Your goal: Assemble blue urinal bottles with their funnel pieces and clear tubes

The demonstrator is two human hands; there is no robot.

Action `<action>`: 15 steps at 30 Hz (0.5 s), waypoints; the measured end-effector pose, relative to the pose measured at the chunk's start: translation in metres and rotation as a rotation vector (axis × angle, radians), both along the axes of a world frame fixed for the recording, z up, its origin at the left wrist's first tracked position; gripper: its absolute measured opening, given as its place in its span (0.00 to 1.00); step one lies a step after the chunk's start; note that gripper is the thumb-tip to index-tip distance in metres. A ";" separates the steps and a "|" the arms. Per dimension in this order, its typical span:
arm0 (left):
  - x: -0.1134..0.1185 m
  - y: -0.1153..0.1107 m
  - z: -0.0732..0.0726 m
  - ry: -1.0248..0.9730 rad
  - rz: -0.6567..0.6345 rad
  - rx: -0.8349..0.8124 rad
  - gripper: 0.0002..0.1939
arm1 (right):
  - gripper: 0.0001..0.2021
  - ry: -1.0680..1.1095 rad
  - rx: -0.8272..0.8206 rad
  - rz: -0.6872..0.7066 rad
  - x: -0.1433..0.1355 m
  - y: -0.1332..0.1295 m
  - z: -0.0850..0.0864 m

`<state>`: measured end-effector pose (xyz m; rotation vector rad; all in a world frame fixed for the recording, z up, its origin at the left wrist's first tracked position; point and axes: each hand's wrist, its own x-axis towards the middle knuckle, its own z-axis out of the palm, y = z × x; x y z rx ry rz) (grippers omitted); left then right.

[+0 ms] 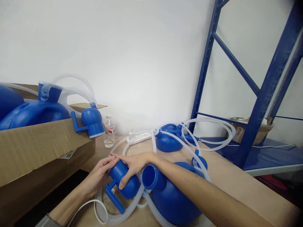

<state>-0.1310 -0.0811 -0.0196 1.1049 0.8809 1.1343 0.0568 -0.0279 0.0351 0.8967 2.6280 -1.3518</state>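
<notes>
A blue plastic cup [118,171] with a side handle lies tilted in front of me, its round bulb end toward the lower right. My right hand [134,165] is wrapped over its body, with the thumb along the side. At the upper left end, the fingers of my left hand [104,170] pinch the rim. Whether a small part sits between them is hidden. Beside the cup, under my right forearm, stands a large blue jug [175,201] with its round mouth uncovered. A translucent hose [134,203] curls around the cup; its join to the cup is unclear.
Left, a cardboard box [47,148] holds blue jugs, and a similar handled cup [92,121] hangs over its edge. Behind are a water bottle [109,132], a white power strip [139,137] and another blue jug [169,138] with coiled hose. A blue metal rack [258,97] stands right.
</notes>
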 end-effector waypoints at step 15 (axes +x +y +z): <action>-0.004 0.009 -0.014 0.066 0.030 0.065 0.25 | 0.75 -0.107 0.070 -0.105 -0.001 -0.003 -0.002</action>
